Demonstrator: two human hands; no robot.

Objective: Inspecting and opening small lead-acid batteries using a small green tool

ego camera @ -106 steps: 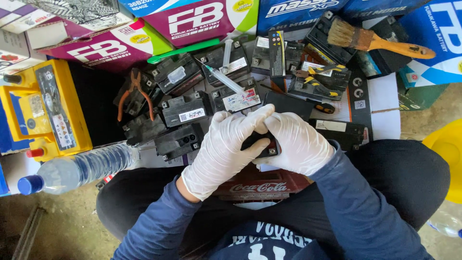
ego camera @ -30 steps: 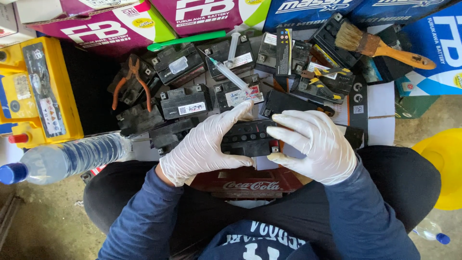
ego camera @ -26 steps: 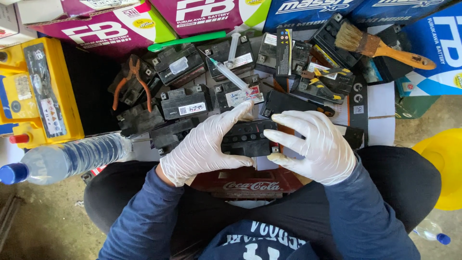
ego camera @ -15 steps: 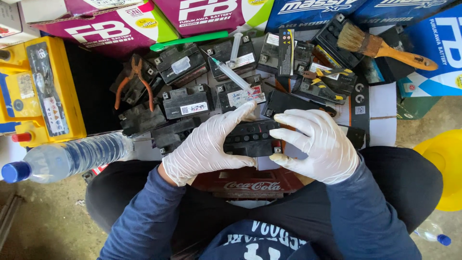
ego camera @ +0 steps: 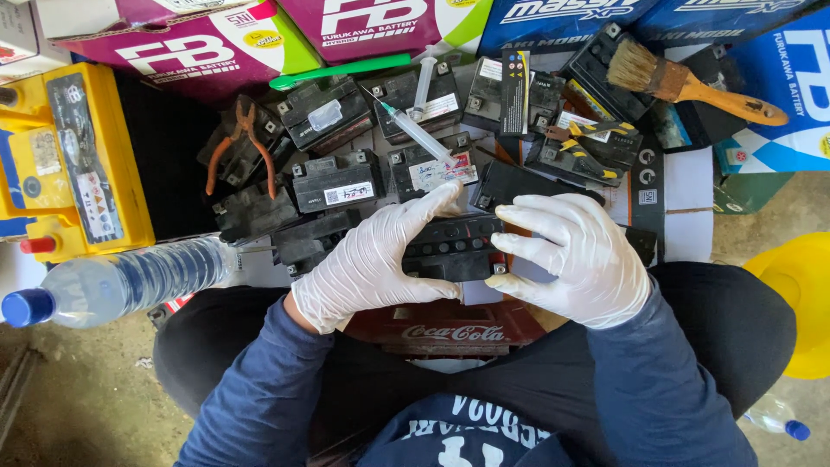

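Both my hands wear white gloves and grip one small black battery (ego camera: 454, 246) held above my lap. My left hand (ego camera: 372, 259) clasps its left end, thumb underneath and fingers over the top. My right hand (ego camera: 579, 255) covers its right end with fingers spread across the top edge. The battery's top with a row of round caps shows between my hands. Under it lies a dark red crate (ego camera: 450, 329) on my knees.
Several small black batteries (ego camera: 337, 182) lie ahead, with a syringe (ego camera: 415, 130), orange-handled pliers (ego camera: 242, 147) and a paintbrush (ego camera: 683, 82) on them. A yellow battery (ego camera: 78, 164) and a plastic water bottle (ego camera: 121, 281) are left; a yellow funnel (ego camera: 800, 298) is right. Boxes line the back.
Since 3.5 s ago my hands lifted the battery and spread to its ends, showing its top. Over the last second they barely move.
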